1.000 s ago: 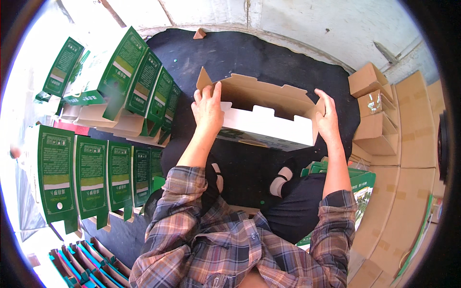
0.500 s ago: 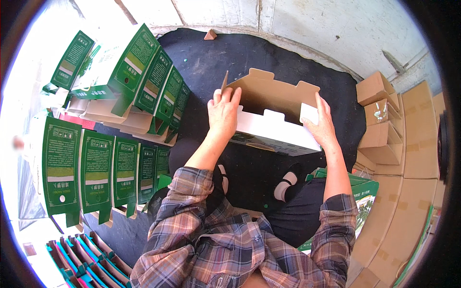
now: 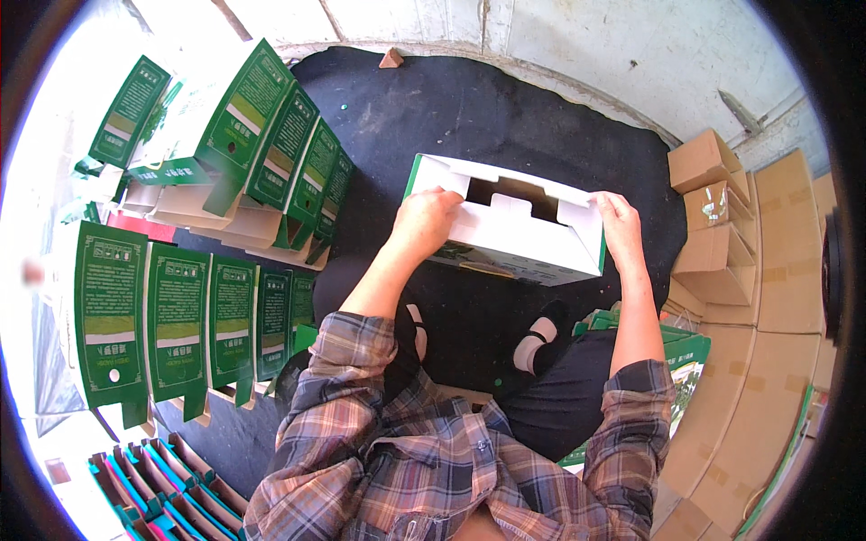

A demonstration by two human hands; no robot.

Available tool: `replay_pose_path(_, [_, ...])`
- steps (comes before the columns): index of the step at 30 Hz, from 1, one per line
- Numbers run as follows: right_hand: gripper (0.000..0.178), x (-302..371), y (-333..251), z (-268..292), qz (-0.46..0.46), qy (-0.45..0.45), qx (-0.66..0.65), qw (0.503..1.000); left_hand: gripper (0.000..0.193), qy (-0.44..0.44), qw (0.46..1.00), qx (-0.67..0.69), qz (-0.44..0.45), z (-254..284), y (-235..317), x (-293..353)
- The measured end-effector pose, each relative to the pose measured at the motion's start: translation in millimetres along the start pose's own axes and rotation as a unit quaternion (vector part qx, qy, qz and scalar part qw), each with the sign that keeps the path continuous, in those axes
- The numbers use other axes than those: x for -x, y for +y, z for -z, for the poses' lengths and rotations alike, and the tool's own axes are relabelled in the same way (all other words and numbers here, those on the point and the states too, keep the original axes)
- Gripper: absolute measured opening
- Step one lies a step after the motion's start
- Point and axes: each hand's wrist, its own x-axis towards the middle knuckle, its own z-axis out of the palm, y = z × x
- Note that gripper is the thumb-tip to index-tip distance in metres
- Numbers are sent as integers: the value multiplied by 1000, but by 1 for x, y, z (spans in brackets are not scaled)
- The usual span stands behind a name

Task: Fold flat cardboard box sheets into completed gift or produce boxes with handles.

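Note:
In front of me a cardboard carton [image 3: 510, 236], white and green outside, is held up above the dark floor covering. Its white flaps are folded inward, leaving a notched slot in the middle that shows the brown inside. My left hand [image 3: 422, 222] presses with curled fingers on the flap at the carton's left end. At the right end, my right hand [image 3: 621, 227] grips the corner, fingertips on the edge of the white flap. The undersides of the fingers are hidden.
Rows of green printed cartons [image 3: 180, 320] stand at my left, with more cartons [image 3: 239, 126] behind them. A divided tray [image 3: 167, 487] sits lower left. Brown cardboard boxes [image 3: 708, 212] line the right side; a green carton [image 3: 690, 356] lies by my right leg. A brick piece [image 3: 391, 59] rests near the wall.
The carton's raised brown flaps have folded down, so its white sides now face up. My left hand moved from the upright left flap onto the folded one; my right hand shifted slightly down and right.

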Motion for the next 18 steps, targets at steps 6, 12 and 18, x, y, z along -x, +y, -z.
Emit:
replay_pose_path(6, [28, 4, 1, -13, 16, -16, 166, 986, 18, 76, 982, 106, 140, 4, -25, -9])
replay_pose_path(12, [63, 9, -25, -19, -35, -60, 249, 966, 59, 49, 987, 19, 153, 5, -15, -19])
replay_pose_path(18, [74, 16, -25, -25, -51, -75, 294, 951, 78, 8, 978, -161, 130, 0, -4, -23])
